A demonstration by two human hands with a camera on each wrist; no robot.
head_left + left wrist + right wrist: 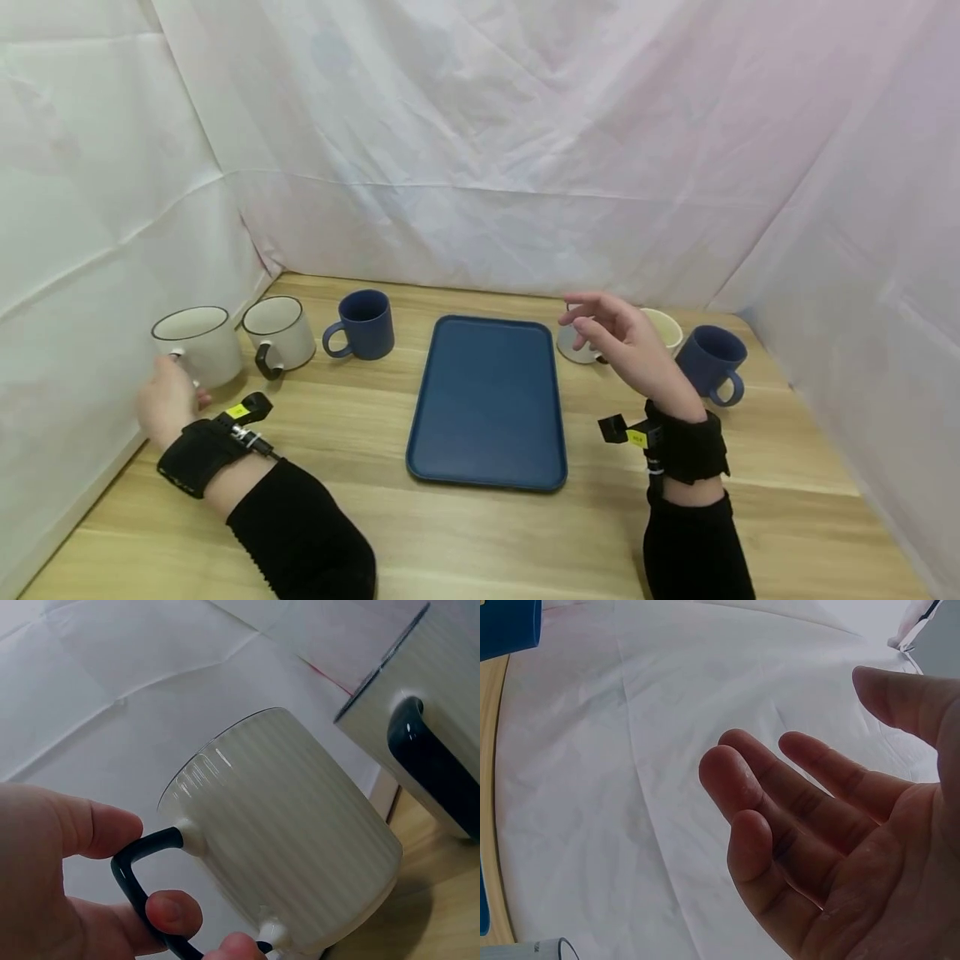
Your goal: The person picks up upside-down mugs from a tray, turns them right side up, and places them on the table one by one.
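My left hand grips the dark handle of a white ribbed mug at the table's left edge, its fingers curled through the loop; the mug tilts in the left wrist view. My right hand hovers with relaxed fingers and holds nothing. Just beyond and below it stand a white mug and a cream mug. In the right wrist view the right hand shows its bare palm against the white sheet.
A second white mug with a black handle and a blue mug stand right of the held one. A blue tray lies mid-table. Another blue mug sits far right. White sheets wall in the wooden table.
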